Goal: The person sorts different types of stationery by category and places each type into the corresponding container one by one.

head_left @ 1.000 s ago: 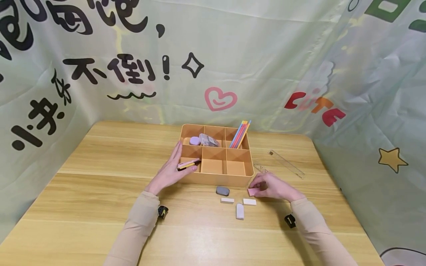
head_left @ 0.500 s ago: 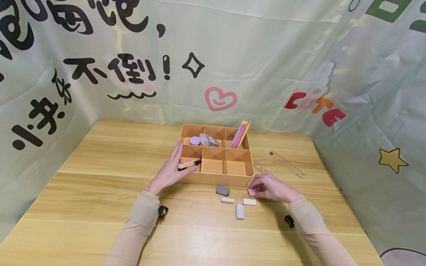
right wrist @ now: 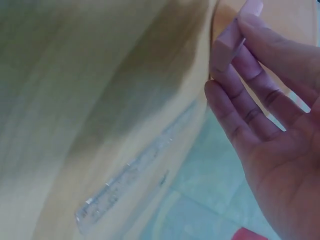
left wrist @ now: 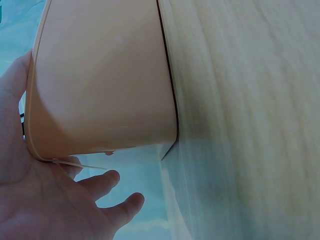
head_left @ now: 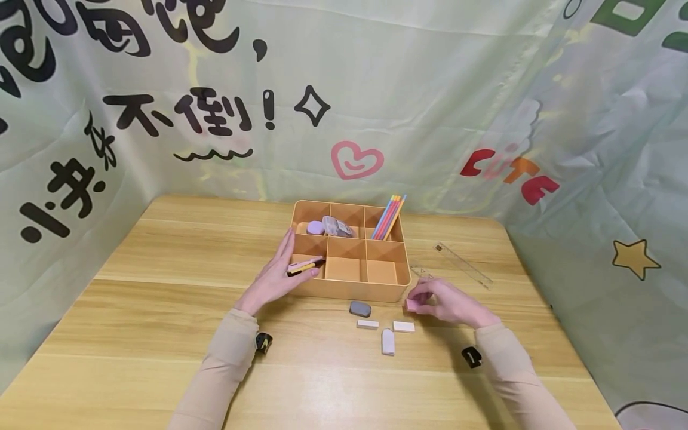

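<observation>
My right hand (head_left: 448,303) pinches a pink eraser (head_left: 412,305) between thumb and fingers, just off the organizer's front right corner; the right wrist view shows the eraser (right wrist: 230,47) standing on edge. My left hand (head_left: 274,276) rests on the front left corner of the orange divided desk organizer (head_left: 349,291). Its thumb lies over the rim, and its fingers stretch loosely along the left wall, as the left wrist view also shows. In front of the organizer lie a dark grey eraser (head_left: 360,309), two small white erasers, one on the left (head_left: 368,324), and a longer white eraser (head_left: 388,342).
Colored pencils (head_left: 388,218) lean in the back right compartment. A purple round item (head_left: 315,227) and a clear package (head_left: 337,227) lie at the back; pens (head_left: 305,266) lie front left. Right of the organizer is a clear ruler (head_left: 463,265), with a printed curtain (head_left: 430,119) behind.
My right hand has lifted the pink eraser slightly and shifted it a little to the right. The left hand and the organizer stay put.
</observation>
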Demonstrator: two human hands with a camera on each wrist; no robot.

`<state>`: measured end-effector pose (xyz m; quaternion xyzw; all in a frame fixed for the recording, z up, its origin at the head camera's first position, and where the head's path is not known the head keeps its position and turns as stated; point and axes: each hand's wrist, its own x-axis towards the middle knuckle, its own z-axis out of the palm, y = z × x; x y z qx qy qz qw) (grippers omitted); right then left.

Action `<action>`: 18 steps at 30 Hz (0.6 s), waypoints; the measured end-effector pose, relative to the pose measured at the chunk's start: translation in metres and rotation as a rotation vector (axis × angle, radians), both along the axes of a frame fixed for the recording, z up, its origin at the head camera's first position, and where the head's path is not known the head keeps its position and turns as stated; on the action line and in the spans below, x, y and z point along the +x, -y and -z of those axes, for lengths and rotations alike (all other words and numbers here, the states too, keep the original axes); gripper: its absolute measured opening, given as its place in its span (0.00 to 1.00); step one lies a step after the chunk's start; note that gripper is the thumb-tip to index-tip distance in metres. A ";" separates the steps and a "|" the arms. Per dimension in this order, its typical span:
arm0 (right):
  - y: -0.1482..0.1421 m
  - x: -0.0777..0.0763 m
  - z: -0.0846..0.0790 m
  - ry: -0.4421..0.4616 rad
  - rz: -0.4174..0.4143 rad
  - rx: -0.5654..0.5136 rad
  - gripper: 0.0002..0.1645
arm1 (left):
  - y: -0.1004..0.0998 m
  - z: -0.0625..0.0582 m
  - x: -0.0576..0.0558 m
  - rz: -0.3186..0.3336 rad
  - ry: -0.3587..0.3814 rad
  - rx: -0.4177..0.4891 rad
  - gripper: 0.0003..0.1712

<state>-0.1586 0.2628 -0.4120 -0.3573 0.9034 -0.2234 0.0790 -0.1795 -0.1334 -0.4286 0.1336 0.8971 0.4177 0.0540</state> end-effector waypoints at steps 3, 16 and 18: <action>-0.003 0.001 -0.007 0.032 0.021 -0.014 0.10 | 0.000 0.000 0.000 0.000 -0.002 0.003 0.64; -0.010 0.003 -0.051 -0.065 0.077 -0.025 0.12 | 0.000 0.001 0.000 0.002 -0.009 0.007 0.64; -0.008 0.002 -0.056 -0.099 0.078 -0.025 0.11 | 0.000 0.001 0.000 0.002 -0.007 0.007 0.64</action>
